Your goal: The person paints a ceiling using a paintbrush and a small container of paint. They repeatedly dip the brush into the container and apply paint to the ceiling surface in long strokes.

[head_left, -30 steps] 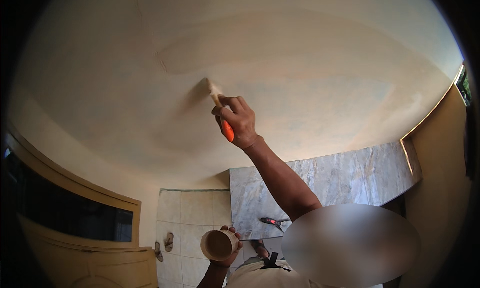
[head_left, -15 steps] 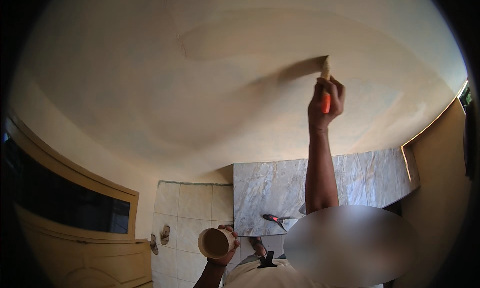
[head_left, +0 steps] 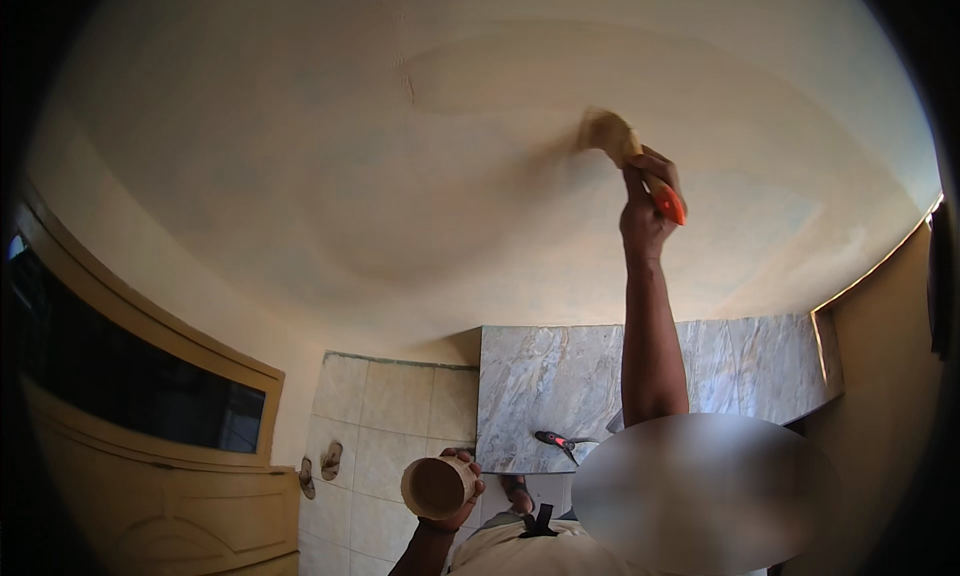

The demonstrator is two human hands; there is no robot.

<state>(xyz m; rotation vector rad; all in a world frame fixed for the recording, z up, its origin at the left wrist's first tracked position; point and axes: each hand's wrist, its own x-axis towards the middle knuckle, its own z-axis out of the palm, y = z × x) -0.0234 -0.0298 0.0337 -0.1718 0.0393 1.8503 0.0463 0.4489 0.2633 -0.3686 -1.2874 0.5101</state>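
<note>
Across the broad pale wall (head_left: 300, 196), open room lay on every side of the brush (head_left: 618, 144), which the fingers of the right hand (head_left: 655, 201) grasped by its orange-ended handle (head_left: 669, 207), well up from the wall's lower edge along the marbled bench (head_left: 545, 376); whether the blurred bristles (head_left: 597, 131) touched the wall could not be told. Over the tiled floor (head_left: 380, 406), just left of the bench's side edge, the left hand (head_left: 462, 514) had its fingers wrapped round a pale, round container (head_left: 411, 496), its open mouth showing a brownish inside, the contents too dim to identify.
</note>
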